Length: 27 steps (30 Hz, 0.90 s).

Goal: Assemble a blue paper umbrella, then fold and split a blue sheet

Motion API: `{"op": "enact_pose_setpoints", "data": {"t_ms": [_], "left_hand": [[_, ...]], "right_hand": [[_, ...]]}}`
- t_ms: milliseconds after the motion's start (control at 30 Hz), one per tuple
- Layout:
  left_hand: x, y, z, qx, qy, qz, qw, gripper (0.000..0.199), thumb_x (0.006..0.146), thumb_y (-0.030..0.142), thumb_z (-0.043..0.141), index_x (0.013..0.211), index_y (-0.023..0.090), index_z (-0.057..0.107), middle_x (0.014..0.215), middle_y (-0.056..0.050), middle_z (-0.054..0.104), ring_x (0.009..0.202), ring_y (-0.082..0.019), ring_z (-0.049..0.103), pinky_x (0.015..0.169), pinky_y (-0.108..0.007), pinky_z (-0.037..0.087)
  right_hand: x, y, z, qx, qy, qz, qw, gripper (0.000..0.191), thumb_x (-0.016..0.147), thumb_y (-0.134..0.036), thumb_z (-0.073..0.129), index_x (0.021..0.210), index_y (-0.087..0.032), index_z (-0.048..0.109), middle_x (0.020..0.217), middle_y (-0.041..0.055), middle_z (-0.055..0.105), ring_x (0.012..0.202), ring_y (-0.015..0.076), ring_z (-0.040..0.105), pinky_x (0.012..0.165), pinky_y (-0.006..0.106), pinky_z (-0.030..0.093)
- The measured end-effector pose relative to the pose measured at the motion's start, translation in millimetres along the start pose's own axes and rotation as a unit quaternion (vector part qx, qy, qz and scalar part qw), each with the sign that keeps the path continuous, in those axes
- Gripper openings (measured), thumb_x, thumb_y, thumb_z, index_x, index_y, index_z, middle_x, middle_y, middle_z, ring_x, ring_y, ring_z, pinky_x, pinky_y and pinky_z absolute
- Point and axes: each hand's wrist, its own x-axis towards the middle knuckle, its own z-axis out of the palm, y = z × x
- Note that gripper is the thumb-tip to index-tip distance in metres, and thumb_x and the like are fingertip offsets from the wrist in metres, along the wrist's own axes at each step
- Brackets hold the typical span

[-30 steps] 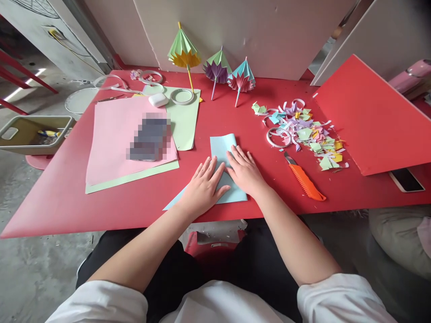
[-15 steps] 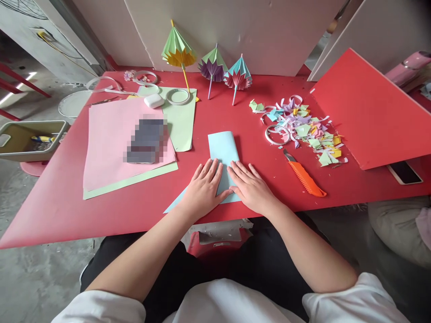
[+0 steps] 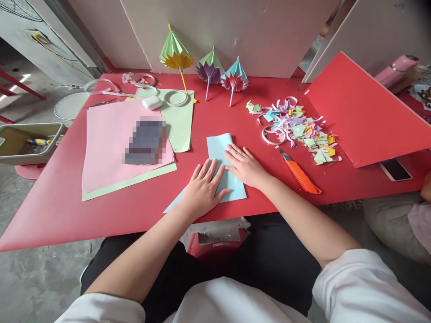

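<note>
A folded light blue paper [image 3: 218, 146] lies on the red table [image 3: 134, 215] near its front edge. My left hand [image 3: 204, 187] rests flat on the paper's left and lower part, fingers spread. My right hand [image 3: 245, 165] presses on the upper right side with its fingers stretched out. Part of the sheet sticks out to the left from under my left hand. To the right lies an orange utility knife [image 3: 302, 176], with a roll of white tape [image 3: 273, 134] behind it.
Pink sheets [image 3: 107, 139] and a blurred dark phone are at the left. Three paper umbrellas [image 3: 209, 72] lean at the back. Colourful paper scraps [image 3: 303, 128], a red board [image 3: 370, 116] and another phone [image 3: 395, 169] are at the right. Beyond the front right edge sits a person, partly visible.
My right hand has moved up along the paper, away from my left thumb, uncovering the lower right corner. My left hand has stayed in place. The view has shifted slightly.
</note>
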Motion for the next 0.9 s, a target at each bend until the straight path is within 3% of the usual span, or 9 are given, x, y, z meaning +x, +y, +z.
{"op": "enact_pose_setpoints", "data": {"t_ms": [233, 400, 567, 900], "left_hand": [[-0.5, 2.2, -0.7, 0.000, -0.002, -0.001, 1.000, 0.065, 0.089, 0.053, 0.030, 0.139, 0.012, 0.027, 0.146, -0.014, 0.023, 0.136, -0.031, 0.015, 0.109, -0.048, 0.016], [-1.2, 2.2, -1.5, -0.002, -0.003, -0.003, 1.000, 0.067, 0.088, 0.055, 0.031, 0.140, 0.013, 0.026, 0.146, -0.014, 0.024, 0.135, -0.030, 0.016, 0.109, -0.048, 0.016], [-1.4, 0.9, -1.8, -0.002, -0.003, 0.001, 1.000, 0.069, 0.088, 0.057, 0.029, 0.140, 0.013, 0.025, 0.147, -0.014, 0.022, 0.135, -0.031, 0.016, 0.109, -0.049, 0.017], [-0.8, 1.0, -1.6, -0.019, 0.000, 0.004, 1.000, 0.080, 0.085, 0.065, 0.022, 0.142, 0.010, 0.020, 0.148, -0.011, 0.020, 0.135, -0.032, 0.017, 0.108, -0.049, 0.016]], "right_hand": [[2.9, -2.9, 2.0, -0.040, -0.006, -0.007, 0.999, 0.053, 0.093, -0.041, 0.026, 0.141, -0.017, 0.025, 0.148, 0.0061, 0.020, 0.137, 0.0176, 0.014, 0.111, 0.043, 0.012], [22.3, 4.1, -1.3, -0.028, -0.025, 0.011, 0.999, 0.053, 0.093, -0.038, 0.024, 0.141, -0.017, 0.024, 0.148, 0.0056, 0.019, 0.137, 0.0167, 0.014, 0.111, 0.044, 0.014], [35.9, -4.7, 5.3, -0.060, 0.012, 0.035, 0.998, 0.052, 0.093, -0.034, 0.023, 0.141, -0.012, 0.025, 0.147, 0.0091, 0.021, 0.137, 0.0195, 0.014, 0.110, 0.049, 0.012], [35.0, -15.3, 10.0, -0.071, 0.026, 0.046, 0.996, 0.056, 0.093, -0.038, 0.024, 0.141, -0.009, 0.024, 0.147, 0.0123, 0.018, 0.137, 0.0236, 0.012, 0.109, 0.051, 0.012]]}}
